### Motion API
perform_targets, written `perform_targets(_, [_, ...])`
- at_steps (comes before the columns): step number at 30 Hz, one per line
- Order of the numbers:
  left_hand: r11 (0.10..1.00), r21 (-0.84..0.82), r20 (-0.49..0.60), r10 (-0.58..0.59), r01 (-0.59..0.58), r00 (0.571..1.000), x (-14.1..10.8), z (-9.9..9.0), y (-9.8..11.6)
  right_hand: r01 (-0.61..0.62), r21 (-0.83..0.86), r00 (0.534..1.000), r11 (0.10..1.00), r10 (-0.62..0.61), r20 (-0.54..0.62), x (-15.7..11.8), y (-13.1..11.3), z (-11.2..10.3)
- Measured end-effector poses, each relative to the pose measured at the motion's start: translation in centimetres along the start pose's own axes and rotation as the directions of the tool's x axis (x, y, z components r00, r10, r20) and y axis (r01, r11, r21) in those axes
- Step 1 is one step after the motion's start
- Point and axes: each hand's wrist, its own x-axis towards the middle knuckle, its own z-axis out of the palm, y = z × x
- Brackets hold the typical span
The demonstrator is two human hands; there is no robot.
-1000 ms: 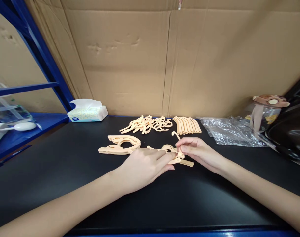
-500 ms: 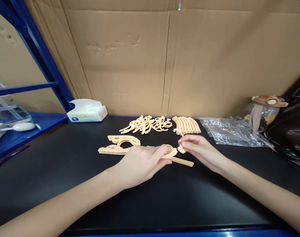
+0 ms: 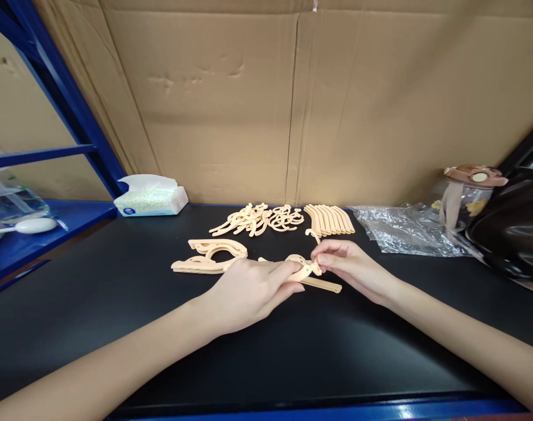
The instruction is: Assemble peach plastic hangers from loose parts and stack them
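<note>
My left hand [image 3: 253, 286] is closed around a beige plastic folding hanger body [image 3: 310, 271], mostly covered by my fingers; one straight arm [image 3: 323, 285] sticks out below toward the right. Between the thumb and fingertips of my right hand [image 3: 347, 260] is a small beige hanger hook [image 3: 311, 234], its curved tip pointing up. The base of the hook meets the right end of the hanger body; whether it is seated there I cannot tell. Left of my hands, folded beige hangers [image 3: 205, 264] lie on the black table [image 3: 336, 351].
Behind my hands lie a heap of loose curved hanger parts [image 3: 244, 221], several hooks [image 3: 286, 219] and a row of hanger arms [image 3: 330, 220]. A tissue pack [image 3: 152, 199] stands back left. Crumpled clear plastic [image 3: 398, 231] and a brown-lidded bottle [image 3: 468, 193] are at right.
My right hand has moved slightly left, bringing the base of the hook from just beside the hanger body into contact with its end. My left hand keeps its grip.
</note>
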Motion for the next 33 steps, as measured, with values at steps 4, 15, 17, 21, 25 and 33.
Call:
perform_targets(4, [1.000, -0.008, -0.010, 0.024, -0.025, 1.000, 0.0, 0.2, 0.0, -0.030, -0.021, 0.999, 0.999, 0.030, 0.017, 0.0, 0.0, -0.1])
perform_targets(15, [0.992, 0.004, -0.114, 0.122, -0.122, 0.986, -0.2, 0.7, -0.3, -0.102, -0.068, 0.991, 0.992, 0.108, 0.080, -0.2, 0.0, -0.3])
perform_targets(17, [0.990, 0.020, -0.128, 0.138, -0.136, 0.982, -0.3, 0.8, -0.2, -0.107, -0.111, 0.990, 0.988, 0.116, 0.080, -0.3, -0.2, -0.3])
perform_targets(21, [0.984, 0.055, -0.141, 0.173, -0.167, 0.975, -0.3, 1.1, 0.1, -0.073, -0.223, 0.993, 0.972, 0.092, 0.075, -0.5, -0.5, -0.5])
perform_targets(25, [0.975, 0.115, -0.136, 0.204, -0.189, 0.969, -0.4, 1.3, 0.1, -0.058, -0.269, 0.993, 0.961, 0.083, 0.085, -0.4, -0.5, -0.6])
perform_targets(33, [0.964, 0.181, -0.116, 0.219, -0.197, 0.969, -0.6, 1.4, 0.0, -0.031, -0.317, 0.997, 0.948, 0.053, 0.060, -0.5, -0.6, -0.5])
